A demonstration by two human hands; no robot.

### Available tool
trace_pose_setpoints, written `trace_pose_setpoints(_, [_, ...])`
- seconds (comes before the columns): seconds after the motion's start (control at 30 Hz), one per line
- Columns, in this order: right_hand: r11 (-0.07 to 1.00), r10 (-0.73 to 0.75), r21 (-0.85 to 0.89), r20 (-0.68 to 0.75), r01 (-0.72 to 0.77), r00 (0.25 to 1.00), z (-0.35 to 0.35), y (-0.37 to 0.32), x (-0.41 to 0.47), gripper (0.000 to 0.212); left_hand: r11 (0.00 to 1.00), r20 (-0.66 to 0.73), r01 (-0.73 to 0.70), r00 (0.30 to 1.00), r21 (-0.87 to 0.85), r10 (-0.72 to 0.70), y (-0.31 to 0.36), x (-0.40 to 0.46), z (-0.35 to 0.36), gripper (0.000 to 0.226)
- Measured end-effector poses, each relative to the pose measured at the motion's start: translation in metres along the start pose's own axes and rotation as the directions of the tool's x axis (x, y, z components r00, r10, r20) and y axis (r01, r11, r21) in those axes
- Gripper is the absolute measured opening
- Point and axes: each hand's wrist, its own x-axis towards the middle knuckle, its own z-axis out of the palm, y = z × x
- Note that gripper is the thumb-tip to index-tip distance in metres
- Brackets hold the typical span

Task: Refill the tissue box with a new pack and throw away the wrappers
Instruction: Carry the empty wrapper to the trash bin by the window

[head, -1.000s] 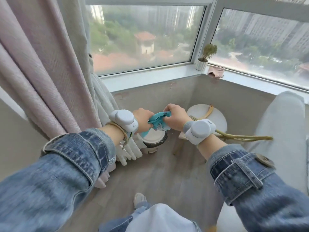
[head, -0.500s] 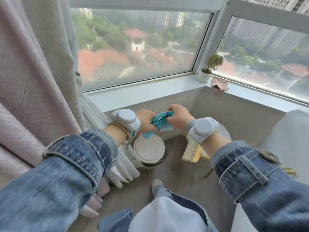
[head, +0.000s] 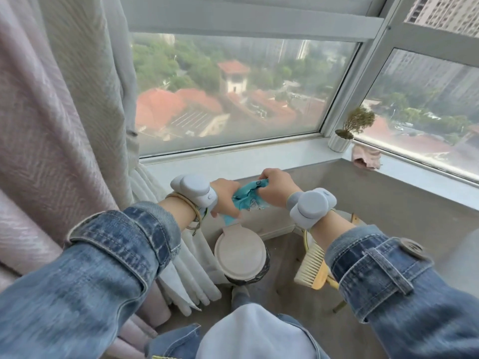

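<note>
Both of your hands were closed on one crumpled turquoise plastic wrapper [head: 246, 199], held between them above the floor. Your left hand [head: 225, 196] gripped its lower end, at 9 o'clock of the wrapper, and your right hand [head: 276, 188] pinched its upper end, at 3 o'clock. At 6 o'clock below the wrapper stood a small round bin with a closed beige lid [head: 241, 253] and a dark body. A straw-coloured hand brush [head: 312, 265] lay at 3 o'clock of the bin, near it. A pale folded curtain [head: 77, 112] hung at 9 o'clock. A small potted plant in a white ribbed pot [head: 347, 130] stood on the window sill at 2 o'clock.
</note>
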Motion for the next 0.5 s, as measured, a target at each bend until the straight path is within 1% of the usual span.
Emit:
trace_pose_setpoints(0.07, [1.0,0.008,0.015,-0.002,-0.008,1.0,-0.002,0.005,0.007,0.025,1.0,0.015,0.003,1.0,0.007,-0.003,0.002,0.008,-0.003,0.047])
trace_pose_setpoints(0.17, [0.999,0.028,0.035,0.001,-0.028,1.0,-0.009,0.01,0.018,0.026,0.997,0.012,-0.016,1.0,0.074,0.015,0.008,0.025,-0.006,0.057])
trace_pose_setpoints(0.27, [0.994,0.074,0.083,-0.018,-0.073,0.997,-0.018,0.022,0.03,0.026,0.989,-0.043,-0.055,0.997,0.139,0.061,0.015,0.046,-0.01,0.086])
trace_pose_setpoints(0.33, [0.986,0.109,0.13,-0.024,-0.105,0.994,-0.023,0.03,0.038,0.026,0.994,-0.069,-0.072,0.995,0.086,0.078,0.02,0.054,-0.014,0.095])
trace_pose_setpoints(0.43, [0.971,0.127,0.203,-0.01,-0.123,0.992,-0.023,0.038,0.047,0.031,0.995,-0.14,-0.089,0.986,0.032,0.093,0.019,0.063,-0.012,0.09])
trace_pose_setpoints(0.5, [0.97,0.137,0.201,0.03,-0.14,0.99,-0.018,0.042,0.054,0.037,0.996,-0.143,-0.084,0.986,0.015,0.085,0.015,0.071,-0.007,0.08])
